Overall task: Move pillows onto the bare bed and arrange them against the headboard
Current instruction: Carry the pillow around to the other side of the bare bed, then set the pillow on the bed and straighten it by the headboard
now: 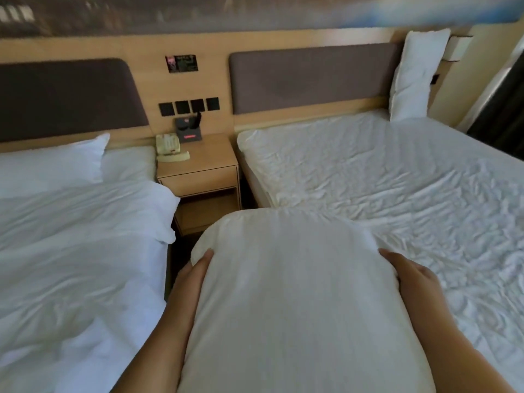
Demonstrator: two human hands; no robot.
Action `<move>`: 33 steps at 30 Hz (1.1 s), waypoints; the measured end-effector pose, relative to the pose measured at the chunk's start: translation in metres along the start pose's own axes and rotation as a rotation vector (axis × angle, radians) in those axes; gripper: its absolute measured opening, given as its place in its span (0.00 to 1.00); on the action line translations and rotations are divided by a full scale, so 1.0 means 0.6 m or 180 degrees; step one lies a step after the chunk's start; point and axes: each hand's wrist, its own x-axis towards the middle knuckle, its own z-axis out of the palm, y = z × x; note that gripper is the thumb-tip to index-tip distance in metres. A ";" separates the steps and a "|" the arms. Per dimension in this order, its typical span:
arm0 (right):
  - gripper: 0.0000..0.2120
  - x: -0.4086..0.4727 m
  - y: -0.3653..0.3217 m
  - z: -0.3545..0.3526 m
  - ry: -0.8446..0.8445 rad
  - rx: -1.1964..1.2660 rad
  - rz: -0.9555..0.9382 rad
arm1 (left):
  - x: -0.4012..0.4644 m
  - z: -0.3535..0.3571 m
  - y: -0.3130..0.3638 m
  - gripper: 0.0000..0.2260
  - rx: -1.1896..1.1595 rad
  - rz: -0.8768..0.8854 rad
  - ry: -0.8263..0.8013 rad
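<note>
On the left is a made bed (71,236) with white duvet and a pillow at its head edge. Between the beds stands a nightstand (198,171) with a phone (170,147).

My left hand (192,276) presses flat against the left side of the pillow (297,293) I carry in front of me, fingers fairly straight, thumb hidden. The pillow hangs over the near left corner of the bare bed (397,180). It looks soft, light and bulky, so squeezing it between both palms at its sides seems the sure hold.

My right hand (411,276) presses the pillow's right side, fingers spread and lightly bent over the edge.

A second pillow (416,75) stands upright at the bare bed's far right corner, leaning on the headboard (312,78).
</note>
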 end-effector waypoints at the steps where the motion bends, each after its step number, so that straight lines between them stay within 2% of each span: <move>1: 0.30 0.030 -0.021 0.025 -0.0003 -0.0077 -0.0015 | 0.045 0.007 0.035 0.09 0.0051 0.0058 0.0088; 4: 0.30 0.104 -0.087 0.096 -0.0030 -0.0153 -0.0104 | 0.151 0.013 0.118 0.20 0.0022 0.0207 0.0193; 6: 0.29 0.156 -0.127 0.140 0.0018 -0.0092 -0.0097 | 0.216 0.017 0.165 0.23 0.0174 0.0331 0.0222; 11: 0.27 0.283 -0.180 0.238 -0.0023 0.0004 -0.0038 | 0.379 0.029 0.232 0.23 0.0304 0.0174 0.0363; 16: 0.29 0.453 -0.225 0.334 -0.0207 0.0134 -0.0005 | 0.543 0.068 0.299 0.21 0.0359 0.0157 0.0526; 20: 0.29 0.593 -0.279 0.393 -0.0340 0.0261 -0.0012 | 0.652 0.123 0.389 0.23 0.0430 0.0220 0.0843; 26: 0.29 0.773 -0.376 0.470 -0.0391 0.0225 -0.0148 | 0.805 0.179 0.488 0.25 0.0308 0.0474 0.0706; 30: 0.31 0.888 -0.422 0.520 -0.0436 0.0124 -0.0133 | 0.913 0.217 0.526 0.22 0.0341 0.0528 0.0748; 33: 0.25 0.977 -0.448 0.572 -0.0431 0.0007 -0.0085 | 1.023 0.244 0.545 0.22 0.0272 0.0395 0.0522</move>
